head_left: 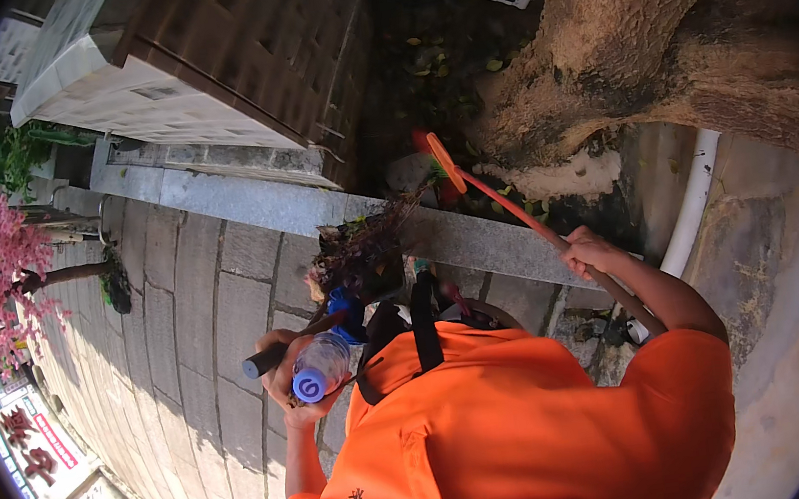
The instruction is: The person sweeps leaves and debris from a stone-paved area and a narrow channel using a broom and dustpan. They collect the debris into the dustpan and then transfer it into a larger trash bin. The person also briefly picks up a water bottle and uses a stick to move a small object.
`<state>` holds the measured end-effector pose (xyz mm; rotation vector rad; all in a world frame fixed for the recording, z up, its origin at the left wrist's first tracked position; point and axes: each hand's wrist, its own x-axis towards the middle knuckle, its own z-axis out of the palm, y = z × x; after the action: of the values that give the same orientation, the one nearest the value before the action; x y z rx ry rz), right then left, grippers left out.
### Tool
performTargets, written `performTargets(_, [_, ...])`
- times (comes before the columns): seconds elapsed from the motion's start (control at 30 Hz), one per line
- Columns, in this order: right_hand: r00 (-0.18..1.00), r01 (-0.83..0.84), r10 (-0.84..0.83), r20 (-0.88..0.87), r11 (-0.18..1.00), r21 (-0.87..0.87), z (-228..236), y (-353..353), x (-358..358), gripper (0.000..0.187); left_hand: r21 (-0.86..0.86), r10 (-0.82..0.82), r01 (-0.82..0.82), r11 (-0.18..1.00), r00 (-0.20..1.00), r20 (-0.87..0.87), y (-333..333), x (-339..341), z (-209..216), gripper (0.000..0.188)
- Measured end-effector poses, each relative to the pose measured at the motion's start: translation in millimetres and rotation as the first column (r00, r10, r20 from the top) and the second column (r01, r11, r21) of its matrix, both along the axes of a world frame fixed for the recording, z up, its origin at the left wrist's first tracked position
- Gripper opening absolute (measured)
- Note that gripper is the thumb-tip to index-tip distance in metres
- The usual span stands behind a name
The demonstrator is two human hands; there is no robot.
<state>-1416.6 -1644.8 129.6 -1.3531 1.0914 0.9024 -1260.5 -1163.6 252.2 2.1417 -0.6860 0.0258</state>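
The right hand is clenched round the shaft of a long orange-handled broom, whose head lies up at the stone kerb near the tree root. The left hand grasps a clear plastic bottle with a blue cap, together with the dark handle of a dustpan heaped with leaves and twigs. Judgement: the pan wants holding level so its load does not spill, and the broom drawing litter toward it in short strokes. Fallen leaves lie beyond the kerb. A white pipe runs beside the root and may snag the broom.
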Motion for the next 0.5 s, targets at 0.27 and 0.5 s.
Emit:
performTargets(0.27, [0.986,0.034,0.001,0.169,0.978,-0.207,40.1,-14.4,9.5,0.011,-0.003,0.021,-0.021,1.0,1.0,-0.006,-2.2,2.4,3.1,0.054])
performTargets(0.5, [0.991,0.01,-0.037,-0.132,0.979,-0.202,135.4,-27.2,-70.9,0.014,-0.067,-0.053,0.051,0.996,0.998,-0.031,4.1,6.4,-22.8,0.055])
